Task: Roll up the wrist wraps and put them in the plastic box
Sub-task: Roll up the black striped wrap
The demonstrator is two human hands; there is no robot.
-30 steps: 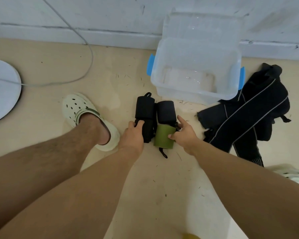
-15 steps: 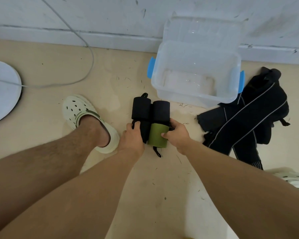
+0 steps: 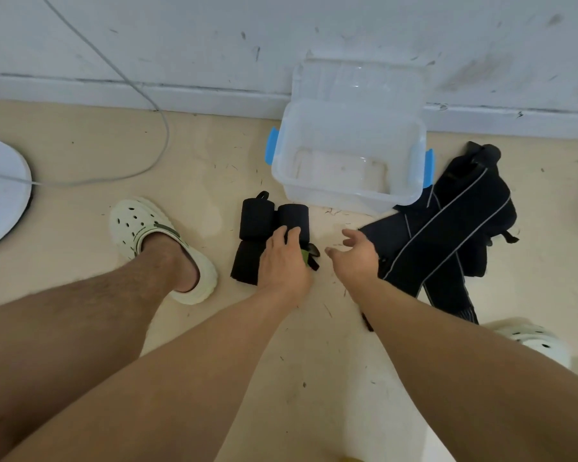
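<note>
The left hand (image 3: 282, 261) is lying over the rolled wrist wraps (image 3: 257, 225) on the floor (image 3: 314, 378), fingers curling onto the black and green roll. Just to its right, the right hand (image 3: 356, 256) is hovering with fingers spread, holding nothing. The clear plastic box (image 3: 347, 198) is sitting just beyond both hands, against the wall.

The left hand (image 3: 285, 258) covers most of the green wrap (image 3: 305, 255). The white disc (image 3: 0, 191) runs off the left edge.
</note>
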